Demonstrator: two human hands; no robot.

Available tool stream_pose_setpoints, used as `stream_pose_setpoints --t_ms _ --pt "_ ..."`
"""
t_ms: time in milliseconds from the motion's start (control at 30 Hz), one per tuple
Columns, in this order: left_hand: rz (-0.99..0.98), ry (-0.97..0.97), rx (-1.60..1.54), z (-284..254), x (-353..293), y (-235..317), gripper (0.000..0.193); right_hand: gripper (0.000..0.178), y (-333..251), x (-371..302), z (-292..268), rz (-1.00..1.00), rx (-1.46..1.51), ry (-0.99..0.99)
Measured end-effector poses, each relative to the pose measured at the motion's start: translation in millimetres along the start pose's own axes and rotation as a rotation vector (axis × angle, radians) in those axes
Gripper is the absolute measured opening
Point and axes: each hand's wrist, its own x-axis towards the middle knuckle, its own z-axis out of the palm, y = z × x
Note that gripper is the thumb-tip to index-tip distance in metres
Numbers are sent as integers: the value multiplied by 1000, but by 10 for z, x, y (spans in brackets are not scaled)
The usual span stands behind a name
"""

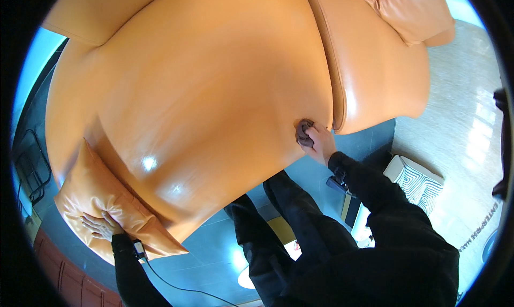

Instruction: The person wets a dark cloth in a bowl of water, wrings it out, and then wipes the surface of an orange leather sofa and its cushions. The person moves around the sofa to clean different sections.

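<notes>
A bunched dark brown cloth (pixel 305 133) is gripped in my right hand (pixel 321 144) and pressed on the tan leather sofa seat (pixel 214 82), close to its front edge and the seam with the adjoining section. My left hand (pixel 101 225) lies flat with fingers spread on a tan leather cushion (pixel 115 200). That cushion leans at the sofa's near left end, its surface creased around my palm. A small device with a cable hangs at my left wrist.
Another tan cushion (pixel 409 10) rests on the far right section (pixel 380 66). A patterned black-and-white box or stool (pixel 420 184) stands on the floor at the right. Black folding metal legs (pixel 35 168) show at the left, and reddish-brown furniture (pixel 69 272) is at the lower left.
</notes>
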Motion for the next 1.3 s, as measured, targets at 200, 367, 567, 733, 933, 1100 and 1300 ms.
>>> stream_pose_setpoints --t_ms 200,367,567,733,933,1100,1300 --pt "17 -28 -46 -22 16 -16 87 33 -88 -349 306 91 19 94" --pt "-33 -72 -80 -79 -10 21 87 36 -167 -148 312 109 -39 178" --pt "-12 -60 -90 -110 -14 43 84 37 -245 686 101 -59 -130 202" --pt "-12 -76 -115 -157 -12 78 82 34 -375 1931 -158 -96 -137 385" --pt "-26 -91 -163 -224 -12 132 83 41 -512 3168 -322 116 -187 637" --pt "-65 -81 -230 -257 -11 180 87 47 -565 3308 -304 296 -108 602" --pt "-86 -99 -214 -277 -2 217 91 41 -1620 3196 183 -66 -153 494"
